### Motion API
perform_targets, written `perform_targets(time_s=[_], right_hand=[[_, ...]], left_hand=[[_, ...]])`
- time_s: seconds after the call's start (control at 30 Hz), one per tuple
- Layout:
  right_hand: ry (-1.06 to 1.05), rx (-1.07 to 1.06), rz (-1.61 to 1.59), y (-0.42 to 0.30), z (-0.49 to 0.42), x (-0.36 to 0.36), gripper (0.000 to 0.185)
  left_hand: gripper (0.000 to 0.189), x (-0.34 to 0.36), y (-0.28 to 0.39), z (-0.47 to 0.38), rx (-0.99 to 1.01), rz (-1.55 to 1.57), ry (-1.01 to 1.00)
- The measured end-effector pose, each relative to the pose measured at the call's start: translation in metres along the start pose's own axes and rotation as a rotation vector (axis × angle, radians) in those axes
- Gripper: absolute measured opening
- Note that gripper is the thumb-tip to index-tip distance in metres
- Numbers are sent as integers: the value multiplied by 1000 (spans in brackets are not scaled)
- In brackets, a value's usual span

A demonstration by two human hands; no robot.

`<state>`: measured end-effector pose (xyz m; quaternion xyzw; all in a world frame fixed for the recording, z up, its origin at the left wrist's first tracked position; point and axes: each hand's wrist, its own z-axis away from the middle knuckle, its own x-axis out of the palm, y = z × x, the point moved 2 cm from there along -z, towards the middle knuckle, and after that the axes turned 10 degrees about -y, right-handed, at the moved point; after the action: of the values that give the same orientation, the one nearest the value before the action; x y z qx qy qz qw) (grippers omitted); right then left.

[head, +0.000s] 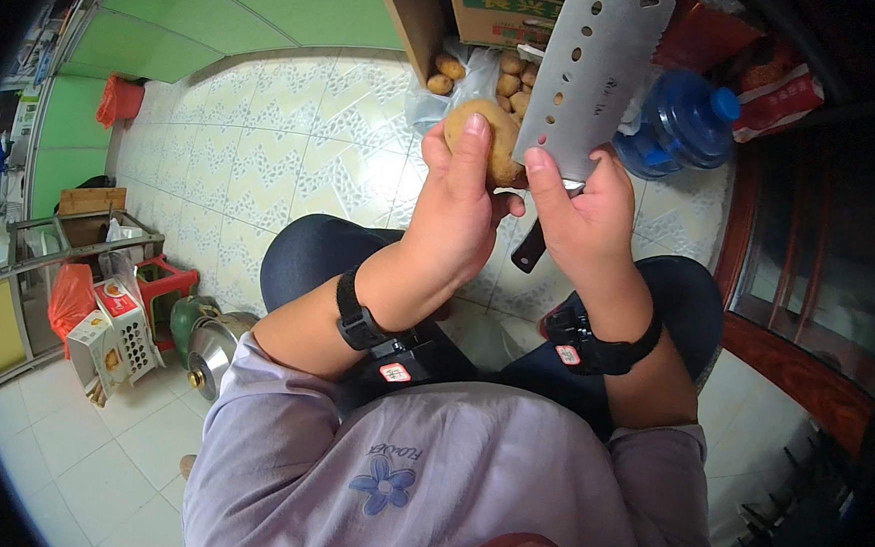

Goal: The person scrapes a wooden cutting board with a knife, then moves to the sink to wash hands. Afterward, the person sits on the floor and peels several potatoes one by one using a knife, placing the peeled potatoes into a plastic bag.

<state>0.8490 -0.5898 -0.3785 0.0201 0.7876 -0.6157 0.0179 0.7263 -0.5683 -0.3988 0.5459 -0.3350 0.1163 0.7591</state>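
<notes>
A brown potato (501, 153) sits in the grip of my left hand (458, 177), with the thumb pressed on its near face. My right hand (584, 207) is closed around a wide steel cleaver (588, 80) with a row of oval holes near one edge. The cleaver's blade points away from me, and its dark handle (531, 248) sticks out below my palm. The blade's lower corner lies right against the potato's right side; whether it cuts into the skin, I cannot tell. Both hands are held above my knees.
Beyond my hands, several potatoes (511, 82) lie by a plastic bag (476, 73) and a cardboard box (502, 10). A blue water jug (679, 127) stands at right, near a wood-framed glass panel (803, 318). To the left are a red stool (163, 279) and a metal pot lid (209, 361).
</notes>
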Motion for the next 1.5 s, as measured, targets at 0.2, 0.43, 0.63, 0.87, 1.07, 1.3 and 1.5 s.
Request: perform_targets(time_s=[0.2, 0.43, 0.63, 0.87, 1.07, 1.3, 1.5], right_hand=[[-1, -88, 248, 10, -2, -1, 18], [48, 34, -15, 2, 1, -1, 19], [71, 49, 119, 9, -3, -7, 21], [100, 62, -43, 5, -7, -22, 23], [22, 33, 67, -4, 1, -20, 22], [4, -157, 207, -15, -4, -22, 19], [-71, -301, 432, -18, -7, -26, 21]], left_hand=[[55, 1, 1, 3, 90, -172, 95], [54, 0, 4, 1, 71, -107, 54], [48, -1, 9, 1, 40, -111, -24], [65, 6, 20, -8, 177, -442, -259], [67, 15, 21, -5, 356, -1001, -189], [66, 21, 26, -3, 330, -1084, -130], [61, 19, 23, -1, 257, -1048, -128]])
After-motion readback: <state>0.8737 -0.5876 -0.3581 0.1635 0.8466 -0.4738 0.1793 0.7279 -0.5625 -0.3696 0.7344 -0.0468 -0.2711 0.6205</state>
